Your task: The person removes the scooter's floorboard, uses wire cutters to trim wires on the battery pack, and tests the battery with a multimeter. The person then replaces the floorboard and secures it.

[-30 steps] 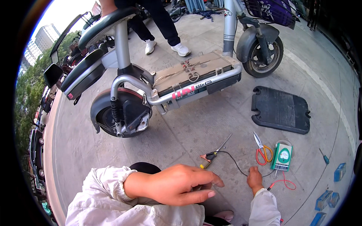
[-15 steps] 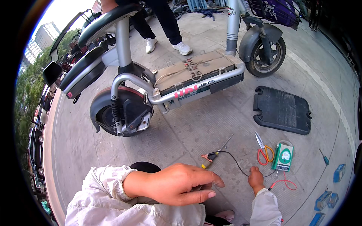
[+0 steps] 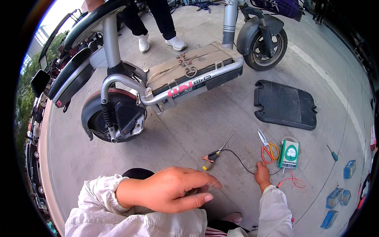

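Electric scooter (image 3: pixel 158 79) stands on concrete, footboard open; black floor mat (image 3: pixel 285 104) lies to its right. Left hand (image 3: pixel 167 189) hovers low, fingers extended, loosely together, holding nothing. Right hand (image 3: pixel 262 177) rests on the ground touching the black wire (image 3: pixel 239 160), grip unclear. Green meter (image 3: pixel 288 154), orange-handled scissors (image 3: pixel 267 148), probe (image 3: pixel 215 155) nearby.

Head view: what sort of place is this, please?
Probably an outdoor roadside repair spot: an electric scooter stands on paved ground with its black footboard mat removed, and a green meter and scissors lie nearby.
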Demonstrator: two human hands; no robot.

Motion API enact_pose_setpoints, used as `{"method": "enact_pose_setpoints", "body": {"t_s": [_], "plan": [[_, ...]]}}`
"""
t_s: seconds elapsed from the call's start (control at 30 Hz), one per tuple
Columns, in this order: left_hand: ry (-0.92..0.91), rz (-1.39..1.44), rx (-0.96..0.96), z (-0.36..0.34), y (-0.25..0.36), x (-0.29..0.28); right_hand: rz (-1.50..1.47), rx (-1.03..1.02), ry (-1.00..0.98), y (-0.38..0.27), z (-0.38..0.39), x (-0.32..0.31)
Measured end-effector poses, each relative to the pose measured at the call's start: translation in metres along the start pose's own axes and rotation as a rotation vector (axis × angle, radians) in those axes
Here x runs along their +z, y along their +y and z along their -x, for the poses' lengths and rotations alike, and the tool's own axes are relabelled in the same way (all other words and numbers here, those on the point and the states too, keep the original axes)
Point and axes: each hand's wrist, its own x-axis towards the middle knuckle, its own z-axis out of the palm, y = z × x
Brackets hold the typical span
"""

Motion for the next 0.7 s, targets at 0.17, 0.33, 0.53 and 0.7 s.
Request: {"method": "enact_pose_setpoints", "body": {"t_s": [0.17,0.33,0.53,0.7], "plan": [[0.01,-0.008,-0.029,0.0,-0.013,-0.009,-0.012,0.018,0.03,-0.026,-0.028,0.001],[-0.012,0.025,-0.002,-0.01,-0.033,-0.032,0.078,0.084,-0.06,-0.058,-0.039,-0.003],[0.185,-0.047,0.148,-0.041,-0.078,-0.052,0.209,0.163,-0.102,-0.068,-0.065,-0.075],[0.281,-0.024,0.115,-0.085,-0.118,-0.057,0.307,0.429,-0.049,-0.047,-0.094,-0.226]]}}
